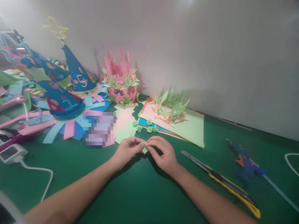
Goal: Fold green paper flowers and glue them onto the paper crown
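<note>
The small green paper piece [145, 148] points 1 corner toward the person, down the view, while its far end runs up between the fingertips. Its visible part is roughly diamond-shaped; with the fingers covering its upper edges, I cannot tell where its long axis lies. It is pale green, small and flat-faced, with crisp straight sides meeting at the near corner; any finer folds are too small to make out.

The piece is between the 2 hands, above the green table [140, 193] and on the near side of 5 small green paper rosettes [155, 128]. The left hand [126, 152] pinches it from the left, thumb and fingers closed on its edge. The right hand [164, 154] has its fingertips closed on the other side, the thumb bent in below the fingers.

Beyond the rosettes, a green paper crown [171, 105] with peach flowers rests on stacked colored sheets [195, 127]. A pink paper crown [120, 77] stands to its left, and blue cone hats [79, 71] stand farther left among paper strips [53, 132]. To the right of the right hand, a yellow and black cutter [230, 183] lies diagonally with its blade out, and a blue glue gun [249, 165] is beyond it.
</note>
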The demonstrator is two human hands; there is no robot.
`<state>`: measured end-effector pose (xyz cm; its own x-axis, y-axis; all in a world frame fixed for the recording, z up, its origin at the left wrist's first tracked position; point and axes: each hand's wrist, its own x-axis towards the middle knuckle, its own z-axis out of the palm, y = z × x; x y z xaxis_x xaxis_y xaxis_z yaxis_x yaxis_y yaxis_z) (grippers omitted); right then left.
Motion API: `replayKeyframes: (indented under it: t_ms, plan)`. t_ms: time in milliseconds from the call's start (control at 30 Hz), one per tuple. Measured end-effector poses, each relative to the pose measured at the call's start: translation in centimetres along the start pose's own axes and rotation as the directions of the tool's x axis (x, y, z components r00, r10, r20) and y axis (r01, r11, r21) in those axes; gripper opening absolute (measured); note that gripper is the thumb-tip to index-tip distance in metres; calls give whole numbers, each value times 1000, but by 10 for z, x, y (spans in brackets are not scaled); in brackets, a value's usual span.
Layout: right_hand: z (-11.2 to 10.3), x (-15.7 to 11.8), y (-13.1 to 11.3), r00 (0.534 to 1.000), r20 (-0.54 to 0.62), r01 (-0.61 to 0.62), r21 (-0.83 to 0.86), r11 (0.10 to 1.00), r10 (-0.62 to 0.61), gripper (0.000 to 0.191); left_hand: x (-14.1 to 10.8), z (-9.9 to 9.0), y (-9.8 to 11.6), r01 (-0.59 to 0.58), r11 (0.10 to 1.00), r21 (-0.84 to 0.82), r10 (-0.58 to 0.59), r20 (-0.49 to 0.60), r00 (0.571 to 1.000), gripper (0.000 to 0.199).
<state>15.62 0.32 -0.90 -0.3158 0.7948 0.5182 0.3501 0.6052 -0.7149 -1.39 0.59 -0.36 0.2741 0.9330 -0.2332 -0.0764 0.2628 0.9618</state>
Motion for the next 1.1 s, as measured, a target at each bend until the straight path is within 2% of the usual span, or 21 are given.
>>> replayKeyframes:
  t_ms: [167,300,367,500,633,767,967,1100]
  plan:
    - [-1,1,0,972,-31,-219,234,947,233,12,1,2,0,-117,993,31,118,-44,992,22]
    - [-2,3,3,917,45,-380,395,836,395,19,1,3,1,-67,998,1,67,-66,996,27]
    - [-1,4,5,896,90,-427,450,784,436,17,0,3,1,-90,996,-25,88,-59,994,25]
    - [3,4,7,894,125,-435,467,770,429,14,0,4,-1,-197,978,64,201,-56,978,14]
    - [3,2,4,908,103,-407,446,797,406,12,0,2,-3,-365,907,211,385,-62,921,8]
    - [2,2,3,908,112,-409,447,796,404,12,-1,-1,-3,-450,824,344,487,-25,873,7]
    - [0,2,2,905,158,-420,495,761,396,13,-3,-4,-5,-496,753,432,533,41,845,8]
    - [0,1,0,907,172,-417,479,772,383,12,-5,-6,-4,-522,697,492,548,103,830,9]
